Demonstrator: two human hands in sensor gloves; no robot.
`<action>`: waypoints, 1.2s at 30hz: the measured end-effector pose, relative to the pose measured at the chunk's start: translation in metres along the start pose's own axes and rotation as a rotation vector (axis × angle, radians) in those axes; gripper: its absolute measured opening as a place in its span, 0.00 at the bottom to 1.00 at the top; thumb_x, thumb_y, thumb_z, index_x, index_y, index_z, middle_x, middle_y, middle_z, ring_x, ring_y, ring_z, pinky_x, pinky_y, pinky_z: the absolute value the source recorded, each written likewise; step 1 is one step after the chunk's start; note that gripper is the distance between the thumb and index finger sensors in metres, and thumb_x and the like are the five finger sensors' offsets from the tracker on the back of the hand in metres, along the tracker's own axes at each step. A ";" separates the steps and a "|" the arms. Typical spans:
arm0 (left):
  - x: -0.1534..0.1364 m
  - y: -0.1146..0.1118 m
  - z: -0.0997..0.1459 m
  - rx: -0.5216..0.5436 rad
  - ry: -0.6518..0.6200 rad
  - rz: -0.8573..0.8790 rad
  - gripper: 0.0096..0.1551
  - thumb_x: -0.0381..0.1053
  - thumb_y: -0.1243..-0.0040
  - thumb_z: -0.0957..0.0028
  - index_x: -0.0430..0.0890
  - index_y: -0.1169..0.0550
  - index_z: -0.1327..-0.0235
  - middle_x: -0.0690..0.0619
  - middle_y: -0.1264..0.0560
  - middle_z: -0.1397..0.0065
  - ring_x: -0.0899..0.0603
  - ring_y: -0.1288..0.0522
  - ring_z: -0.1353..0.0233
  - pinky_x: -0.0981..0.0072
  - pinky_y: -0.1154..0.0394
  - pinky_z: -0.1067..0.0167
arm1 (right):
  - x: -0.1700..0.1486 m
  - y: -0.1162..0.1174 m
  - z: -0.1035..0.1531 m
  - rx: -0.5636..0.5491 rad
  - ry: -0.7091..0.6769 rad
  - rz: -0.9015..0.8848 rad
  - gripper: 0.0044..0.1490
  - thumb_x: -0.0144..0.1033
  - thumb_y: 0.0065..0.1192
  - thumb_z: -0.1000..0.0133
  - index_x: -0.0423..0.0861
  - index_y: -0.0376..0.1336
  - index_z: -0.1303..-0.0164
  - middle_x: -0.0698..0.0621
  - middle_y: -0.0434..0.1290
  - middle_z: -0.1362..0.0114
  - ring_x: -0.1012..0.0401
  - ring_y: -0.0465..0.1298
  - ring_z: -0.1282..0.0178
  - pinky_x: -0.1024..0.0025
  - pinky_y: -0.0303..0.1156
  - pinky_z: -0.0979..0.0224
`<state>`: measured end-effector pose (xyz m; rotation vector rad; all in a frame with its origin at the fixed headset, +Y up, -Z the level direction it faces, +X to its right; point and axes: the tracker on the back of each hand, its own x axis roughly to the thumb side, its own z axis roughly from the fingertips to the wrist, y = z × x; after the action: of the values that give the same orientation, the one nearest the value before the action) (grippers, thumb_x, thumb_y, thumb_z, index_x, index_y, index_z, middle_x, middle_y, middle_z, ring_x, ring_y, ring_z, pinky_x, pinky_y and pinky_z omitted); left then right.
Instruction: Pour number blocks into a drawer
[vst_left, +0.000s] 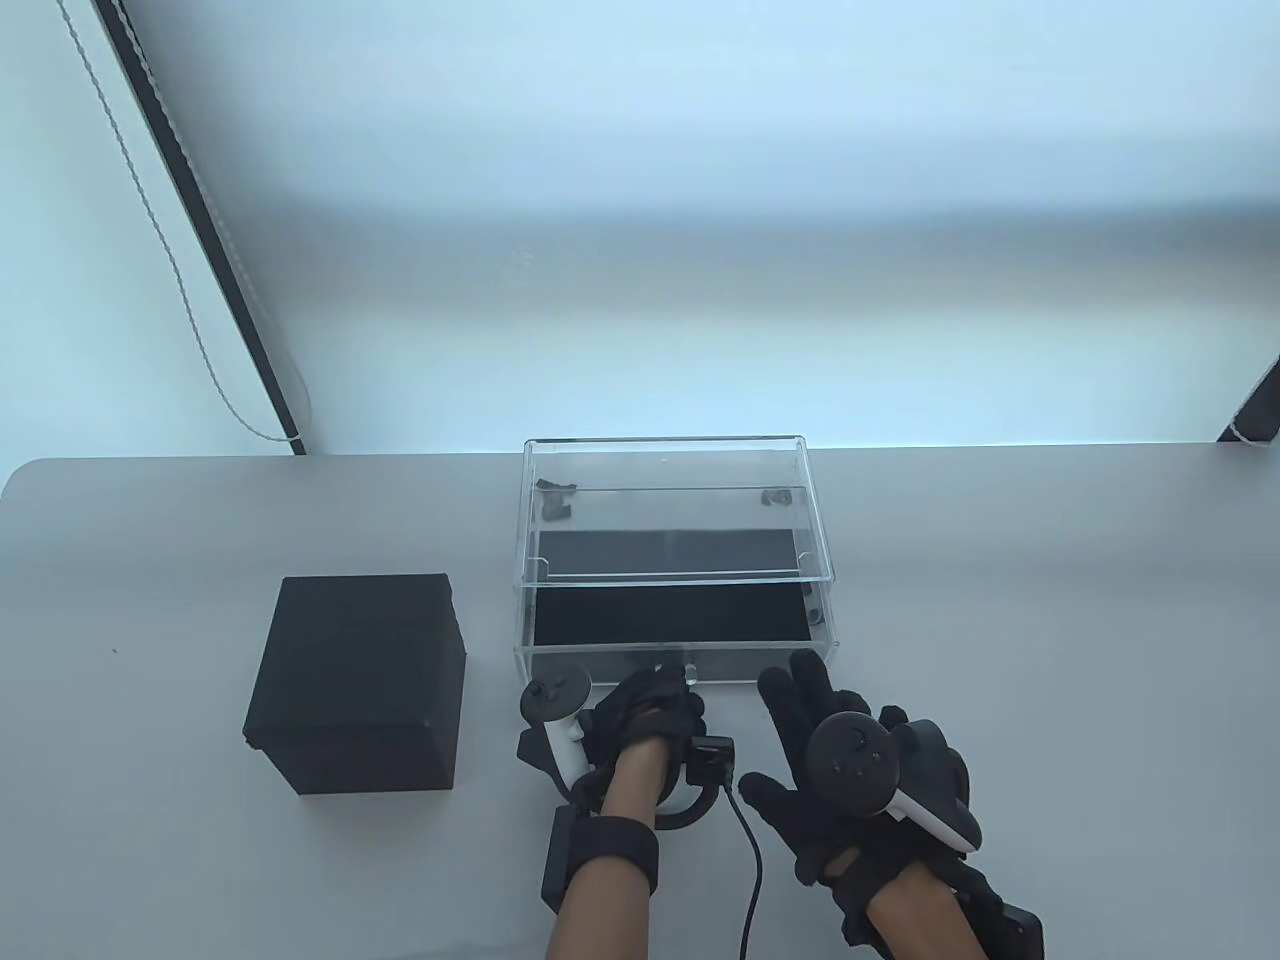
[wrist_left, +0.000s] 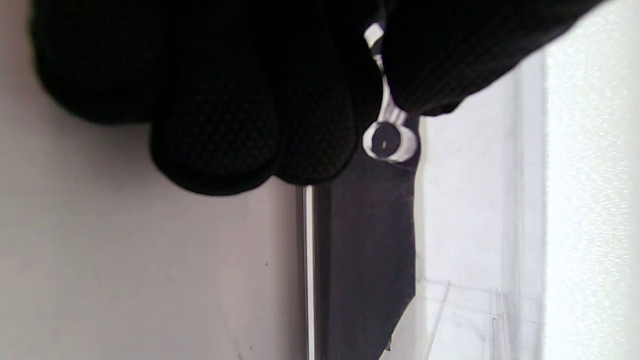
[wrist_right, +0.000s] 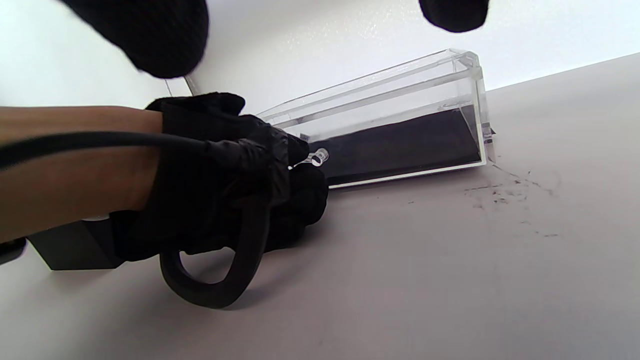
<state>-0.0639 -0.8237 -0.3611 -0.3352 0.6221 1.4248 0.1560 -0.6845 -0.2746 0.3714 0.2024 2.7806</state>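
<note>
On the grey table a clear acrylic drawer case stands near the middle, toward the far edge, with a black mat lying inside its lower drawer and another on the shelf above. A black cube-shaped box sits to the left of the case, just beside it but apart. In front of the case, the gloved left hand is at the small clear knob on the drawer's front. The gloved right hand lies to the right of the left hand, near the case's front right corner
</note>
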 end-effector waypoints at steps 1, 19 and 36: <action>-0.001 0.000 0.002 -0.002 0.000 0.000 0.31 0.63 0.39 0.53 0.41 0.22 0.50 0.49 0.15 0.54 0.43 0.16 0.56 0.52 0.19 0.58 | 0.000 0.000 0.000 -0.002 -0.001 0.002 0.58 0.65 0.59 0.49 0.59 0.29 0.25 0.50 0.28 0.15 0.31 0.50 0.19 0.23 0.39 0.28; -0.022 0.010 0.026 -0.031 0.016 0.021 0.31 0.62 0.38 0.53 0.41 0.22 0.49 0.48 0.15 0.53 0.44 0.16 0.54 0.53 0.19 0.57 | 0.005 0.004 0.000 -0.012 -0.013 0.026 0.58 0.64 0.59 0.49 0.58 0.30 0.24 0.51 0.24 0.16 0.31 0.42 0.18 0.23 0.35 0.28; -0.001 0.036 0.046 -0.184 -0.028 -0.144 0.39 0.63 0.42 0.49 0.39 0.32 0.34 0.36 0.25 0.33 0.33 0.24 0.36 0.38 0.28 0.41 | 0.005 0.004 0.000 -0.013 -0.013 -0.001 0.57 0.63 0.59 0.49 0.57 0.32 0.22 0.53 0.25 0.16 0.30 0.36 0.18 0.23 0.30 0.29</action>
<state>-0.0904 -0.7937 -0.3181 -0.4954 0.4360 1.3483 0.1505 -0.6865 -0.2733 0.3855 0.1810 2.7763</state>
